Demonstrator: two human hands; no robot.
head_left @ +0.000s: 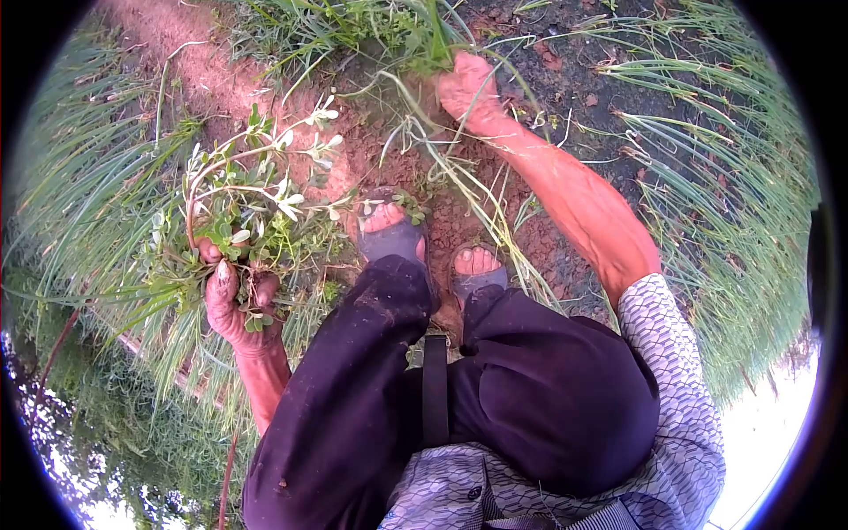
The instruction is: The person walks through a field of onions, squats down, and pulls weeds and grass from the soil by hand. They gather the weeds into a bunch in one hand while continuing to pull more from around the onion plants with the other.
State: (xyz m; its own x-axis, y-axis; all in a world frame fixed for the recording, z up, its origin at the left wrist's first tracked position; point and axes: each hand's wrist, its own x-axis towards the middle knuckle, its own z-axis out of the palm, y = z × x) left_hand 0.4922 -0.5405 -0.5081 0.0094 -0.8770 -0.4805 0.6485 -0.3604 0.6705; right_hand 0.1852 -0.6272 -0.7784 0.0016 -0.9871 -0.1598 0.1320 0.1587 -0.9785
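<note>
My left hand (227, 300) is closed round a bunch of pulled weeds (225, 199), with fleshy stems, small rounded leaves and some grass blades sticking out past the fingers. Ahead of my feet, my right hand (470, 92) reaches down to the soil, its fingers curled at the base of a green grass tuft (428, 49). The fingertips there are partly hidden by the blades. Long pale onion-like stalks (468, 190) lie bent over the ground between that hand and my knees.
Rows of thin green onion-like plants (97, 185) stand on the left, and more such plants (733, 159) lean in from the right. Bare reddish soil (353, 141) runs between them. My sandalled feet (393, 234) are on this strip. Leafy growth (141, 424) fills the lower left.
</note>
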